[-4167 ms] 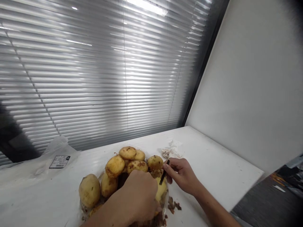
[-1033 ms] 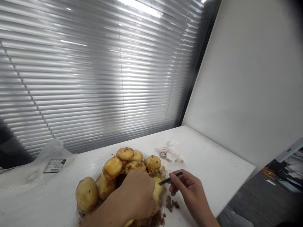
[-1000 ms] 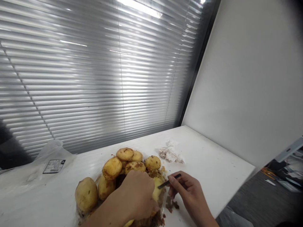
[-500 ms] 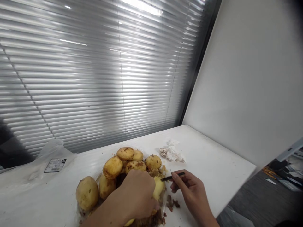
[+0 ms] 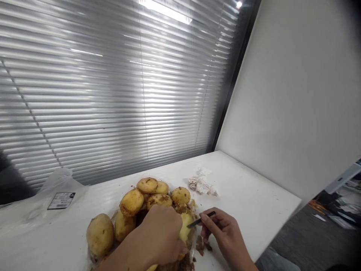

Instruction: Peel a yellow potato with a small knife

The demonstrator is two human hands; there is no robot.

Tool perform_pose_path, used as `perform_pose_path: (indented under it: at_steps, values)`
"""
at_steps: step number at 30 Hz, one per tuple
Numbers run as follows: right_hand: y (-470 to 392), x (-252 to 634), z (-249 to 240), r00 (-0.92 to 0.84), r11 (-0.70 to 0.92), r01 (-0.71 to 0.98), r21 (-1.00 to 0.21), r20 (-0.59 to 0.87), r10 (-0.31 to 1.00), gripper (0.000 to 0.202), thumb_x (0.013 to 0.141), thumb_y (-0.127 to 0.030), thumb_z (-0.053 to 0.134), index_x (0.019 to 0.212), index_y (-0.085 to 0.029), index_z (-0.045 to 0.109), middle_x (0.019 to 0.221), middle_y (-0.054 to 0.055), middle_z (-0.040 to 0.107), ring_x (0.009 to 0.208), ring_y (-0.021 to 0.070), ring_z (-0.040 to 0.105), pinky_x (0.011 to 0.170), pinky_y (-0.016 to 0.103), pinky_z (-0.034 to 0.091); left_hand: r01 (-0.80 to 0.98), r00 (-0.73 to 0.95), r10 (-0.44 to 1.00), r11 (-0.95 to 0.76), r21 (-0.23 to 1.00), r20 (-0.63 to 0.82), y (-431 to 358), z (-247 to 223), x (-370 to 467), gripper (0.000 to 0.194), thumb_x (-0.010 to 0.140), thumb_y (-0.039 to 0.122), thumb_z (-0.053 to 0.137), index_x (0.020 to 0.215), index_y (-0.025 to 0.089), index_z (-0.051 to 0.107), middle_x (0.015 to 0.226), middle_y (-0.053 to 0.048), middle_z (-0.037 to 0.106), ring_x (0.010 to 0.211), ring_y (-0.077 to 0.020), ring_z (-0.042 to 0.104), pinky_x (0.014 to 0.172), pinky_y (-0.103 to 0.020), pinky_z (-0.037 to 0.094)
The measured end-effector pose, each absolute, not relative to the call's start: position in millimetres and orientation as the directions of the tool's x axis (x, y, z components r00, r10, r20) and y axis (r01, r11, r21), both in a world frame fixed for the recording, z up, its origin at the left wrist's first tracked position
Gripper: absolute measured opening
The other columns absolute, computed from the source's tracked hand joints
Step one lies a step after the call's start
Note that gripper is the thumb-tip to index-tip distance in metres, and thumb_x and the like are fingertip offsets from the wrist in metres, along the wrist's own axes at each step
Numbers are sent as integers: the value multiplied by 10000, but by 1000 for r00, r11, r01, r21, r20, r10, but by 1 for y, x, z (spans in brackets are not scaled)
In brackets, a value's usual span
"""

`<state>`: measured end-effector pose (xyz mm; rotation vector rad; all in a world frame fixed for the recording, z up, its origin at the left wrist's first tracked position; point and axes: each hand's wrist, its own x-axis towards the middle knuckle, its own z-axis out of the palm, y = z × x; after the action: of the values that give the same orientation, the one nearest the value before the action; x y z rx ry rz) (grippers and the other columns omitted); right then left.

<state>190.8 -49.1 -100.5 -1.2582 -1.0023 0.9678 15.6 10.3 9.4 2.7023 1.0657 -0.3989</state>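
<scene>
My left hand wraps around a yellow, partly peeled potato near the table's front edge. My right hand grips a thin dark peeler, its tip against the right side of that potato. Behind the hands lies a heap of several brown-skinned potatoes, and one larger potato sits apart at the left. Brown peel scraps lie under and between the hands.
The white table ends at a right edge near a grey floor. A crumpled white tissue lies behind the potatoes. A clear plastic bag with a label lies at the far left. Closed blinds and a white wall stand behind.
My right hand has drawn the peeler back and forth in short strokes along the held potato. My left hand has kept its grip, and the view has shifted slightly.
</scene>
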Motion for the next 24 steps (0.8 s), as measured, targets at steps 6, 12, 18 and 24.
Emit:
perform_pose_path:
  at_steps: [6, 12, 18, 24]
  values:
    - [-47, 193, -102, 352, 120, 61, -991, 134, 926, 437, 799, -583, 703, 747, -150, 671, 557, 49, 646, 483, 161, 582, 499, 257, 478, 690, 702, 628, -716, 103, -334, 10, 12, 16, 386, 791, 456, 658, 879, 92, 752, 892, -213, 723, 899, -416, 688, 795, -527, 551]
    - [-46, 196, -102, 351, 117, 141, -983, 160, 923, 457, 813, -601, 676, 727, -151, 673, 563, 59, 644, 500, 173, 594, 505, 267, 486, 701, 693, 647, -709, 83, -318, 9, 10, 16, 391, 786, 474, 661, 878, 106, 753, 896, -201, 727, 891, -392, 687, 788, -480, 536]
    - [-36, 202, -94, 363, 152, 147, -977, 196, 911, 455, 805, -612, 674, 758, -159, 677, 575, 46, 638, 504, 179, 592, 504, 281, 503, 691, 706, 652, -720, 68, -275, 6, 8, 15, 333, 788, 452, 660, 822, 131, 743, 839, -165, 724, 805, -332, 680, 735, -406, 519]
    - [-1, 200, -85, 150, 185, 346, -920, 249, 957, 364, 856, -508, 633, 730, -167, 646, 580, 18, 623, 525, 167, 583, 476, 249, 447, 709, 686, 692, -706, -10, -224, -2, 12, 15, 317, 815, 439, 664, 831, 128, 722, 854, -155, 728, 812, -323, 676, 751, -399, 497]
